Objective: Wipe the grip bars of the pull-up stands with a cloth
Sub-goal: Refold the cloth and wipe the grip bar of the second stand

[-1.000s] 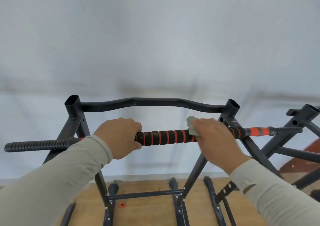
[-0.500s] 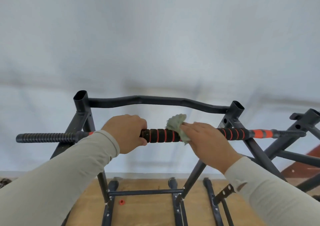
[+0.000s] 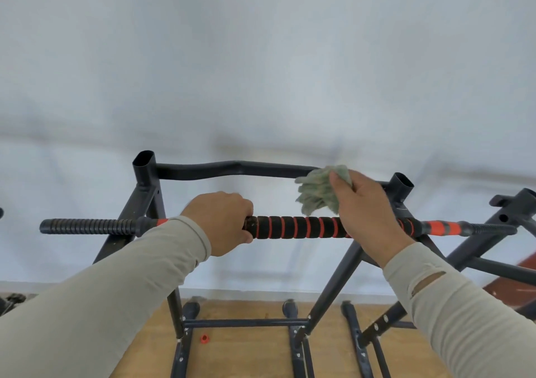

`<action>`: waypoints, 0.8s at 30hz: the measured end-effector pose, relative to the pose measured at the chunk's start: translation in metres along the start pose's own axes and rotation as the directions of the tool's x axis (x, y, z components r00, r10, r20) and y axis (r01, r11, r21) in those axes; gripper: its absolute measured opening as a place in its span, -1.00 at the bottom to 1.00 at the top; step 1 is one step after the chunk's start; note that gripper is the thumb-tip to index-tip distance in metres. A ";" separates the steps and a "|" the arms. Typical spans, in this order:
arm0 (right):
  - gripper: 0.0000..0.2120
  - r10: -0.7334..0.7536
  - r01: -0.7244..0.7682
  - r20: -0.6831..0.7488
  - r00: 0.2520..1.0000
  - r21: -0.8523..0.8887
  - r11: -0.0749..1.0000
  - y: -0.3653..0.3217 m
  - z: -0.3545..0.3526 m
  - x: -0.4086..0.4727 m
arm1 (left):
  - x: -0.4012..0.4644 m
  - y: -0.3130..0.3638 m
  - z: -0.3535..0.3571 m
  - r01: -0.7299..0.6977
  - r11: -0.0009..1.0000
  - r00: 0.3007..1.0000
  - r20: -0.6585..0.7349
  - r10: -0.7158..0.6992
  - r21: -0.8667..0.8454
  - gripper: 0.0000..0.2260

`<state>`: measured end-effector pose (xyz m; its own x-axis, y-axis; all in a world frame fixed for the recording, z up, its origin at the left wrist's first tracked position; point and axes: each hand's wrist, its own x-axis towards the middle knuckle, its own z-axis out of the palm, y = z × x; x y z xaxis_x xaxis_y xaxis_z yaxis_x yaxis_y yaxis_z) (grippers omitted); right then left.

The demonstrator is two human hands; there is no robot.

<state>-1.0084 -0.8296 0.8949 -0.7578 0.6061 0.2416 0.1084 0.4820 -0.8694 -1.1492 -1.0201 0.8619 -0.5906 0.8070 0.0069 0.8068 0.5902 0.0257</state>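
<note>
Grip bar (image 3: 293, 227) | left hand (image 3: 222, 222) grips it | right hand (image 3: 367, 212) clutches cloth (image 3: 317, 193) | no writing legible

Wood floor (image 3: 246, 357), light brown. Black pull-up stand (image 3: 330, 290) stands on floor, feet and low cross bar down on wood. Second black stand (image 3: 478, 250) just right of it, legs reaching floor too. Small red cap (image 3: 204, 338) lies on floor near first stand's left foot. Dark blurry thing (image 3: 11, 300) at far left edge.
</note>
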 end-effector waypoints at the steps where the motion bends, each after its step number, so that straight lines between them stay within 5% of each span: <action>1: -0.78 -0.114 0.112 -0.026 0.993 -0.055 0.992 -0.004 -0.001 -0.001 | 0.000 0.000 0.001 0.001 1.000 1.000 -0.002 -0.001 -0.004 -0.76; 4: -0.69 -0.465 0.475 0.131 0.876 -0.406 0.781 0.002 0.010 -0.006 | 0.000 0.000 0.002 0.004 1.000 1.000 -0.008 -0.004 -0.017 -0.76; 8: -0.45 -0.212 0.598 0.568 0.795 -0.674 0.435 0.034 0.045 -0.026 | -0.005 -0.008 0.000 -0.014 0.997 0.999 0.033 0.016 -0.078 -0.79; 10: -0.35 -0.179 0.580 0.569 0.802 -0.675 0.456 0.034 0.043 -0.027 | -0.010 -0.018 -0.002 -0.016 0.997 0.998 0.052 0.020 -0.072 -0.79; 12: -0.50 -0.204 0.555 0.565 0.799 -0.563 0.612 0.025 0.035 -0.015 | -0.016 -0.029 -0.003 0.005 0.999 0.999 0.050 -0.002 -0.053 -0.79; 14: -0.65 -0.222 0.548 0.563 0.796 -0.514 0.660 0.020 0.031 -0.003 | -0.019 -0.032 -0.001 0.019 0.998 0.999 0.042 -0.016 -0.067 -0.80; 18: -0.49 -0.131 0.637 0.659 0.741 -0.628 0.447 0.033 0.033 0.011 | -0.019 -0.033 0.001 0.026 0.998 0.999 0.025 -0.025 -0.058 -0.79; 24: -0.65 -0.251 0.633 0.587 0.770 -0.652 0.417 0.043 0.048 0.005 | -0.029 -0.056 0.002 0.075 0.997 0.996 0.045 -0.075 0.001 -0.86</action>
<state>-1.0382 -0.8358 0.8378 -0.9881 -0.0258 0.1516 -0.0151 0.9974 0.0711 -1.1771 -1.0758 0.8584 -0.6479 0.7607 -0.0396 0.7604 0.6489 0.0254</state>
